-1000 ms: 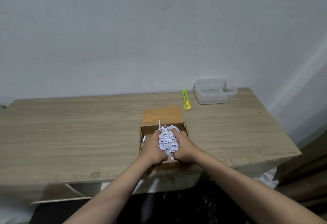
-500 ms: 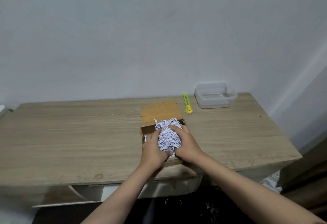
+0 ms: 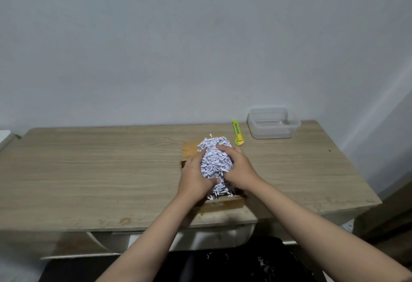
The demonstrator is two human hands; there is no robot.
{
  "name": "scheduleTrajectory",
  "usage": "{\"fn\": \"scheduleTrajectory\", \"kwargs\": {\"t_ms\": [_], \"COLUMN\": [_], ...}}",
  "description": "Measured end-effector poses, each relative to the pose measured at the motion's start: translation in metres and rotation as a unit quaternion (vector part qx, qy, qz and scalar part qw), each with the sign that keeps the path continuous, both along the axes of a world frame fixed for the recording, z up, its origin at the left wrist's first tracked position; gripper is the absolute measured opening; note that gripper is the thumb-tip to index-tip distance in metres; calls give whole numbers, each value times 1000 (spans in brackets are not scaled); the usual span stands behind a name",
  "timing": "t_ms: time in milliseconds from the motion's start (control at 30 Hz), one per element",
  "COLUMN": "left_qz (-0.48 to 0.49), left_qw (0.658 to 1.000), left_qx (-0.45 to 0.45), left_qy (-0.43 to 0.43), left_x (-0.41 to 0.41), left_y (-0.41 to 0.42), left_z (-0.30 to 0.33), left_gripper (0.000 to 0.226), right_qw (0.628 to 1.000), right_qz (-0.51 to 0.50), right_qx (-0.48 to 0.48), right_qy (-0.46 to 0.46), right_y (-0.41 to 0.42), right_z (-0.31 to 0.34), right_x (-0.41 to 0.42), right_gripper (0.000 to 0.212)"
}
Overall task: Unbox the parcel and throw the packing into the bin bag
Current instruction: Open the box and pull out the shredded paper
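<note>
Head view, left hand [image 3: 195, 175] and right hand [image 3: 239, 168], each grip curled round a white shredded-paper wad [image 3: 214, 159], above an open brown cardboard box [image 3: 223, 204] at the wooden table [image 3: 89, 170] front edge

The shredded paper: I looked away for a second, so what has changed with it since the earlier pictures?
Both hands, left hand and right hand, have raised the shredded paper out of the cardboard box, fingers curled round it. A few shreds remain inside. The box, yellow cutter and plastic container stayed put on the table.
</note>
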State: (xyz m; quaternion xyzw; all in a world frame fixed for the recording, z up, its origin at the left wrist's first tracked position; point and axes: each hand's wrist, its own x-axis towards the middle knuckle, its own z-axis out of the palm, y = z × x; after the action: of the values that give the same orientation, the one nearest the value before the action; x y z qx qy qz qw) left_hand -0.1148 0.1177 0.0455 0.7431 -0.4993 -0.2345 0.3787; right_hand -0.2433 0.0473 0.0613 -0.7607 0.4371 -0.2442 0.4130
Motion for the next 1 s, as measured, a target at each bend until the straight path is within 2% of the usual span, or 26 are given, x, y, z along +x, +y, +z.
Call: {"fn": "scheduleTrajectory", "kwargs": {"t_ms": [300, 567, 767, 1000], "left_qz": [-36, -83, -108, -117], "left_qw": [999, 996, 994, 990], "left_qx": [-19, -21, 16, 73], "left_qy": [-9, -18, -9, 27], "left_x": [3, -50, -118, -191], "left_y": [-27, -64, -93, -108], "left_z": [47, 78, 67, 19], "left_gripper": [94, 96, 96, 94], "right_qw": [999, 998, 998, 995], "right_qz": [20, -25, -39, -49], "right_qx": [-11, 4, 26, 86], "right_qy": [-29, -60, -52, -11], "right_y": [-27, -54, -78, -94], "right_z": [45, 64, 56, 9], "right_x": [-16, -76, -145, -214], "right_gripper": [81, 83, 82, 77]}}
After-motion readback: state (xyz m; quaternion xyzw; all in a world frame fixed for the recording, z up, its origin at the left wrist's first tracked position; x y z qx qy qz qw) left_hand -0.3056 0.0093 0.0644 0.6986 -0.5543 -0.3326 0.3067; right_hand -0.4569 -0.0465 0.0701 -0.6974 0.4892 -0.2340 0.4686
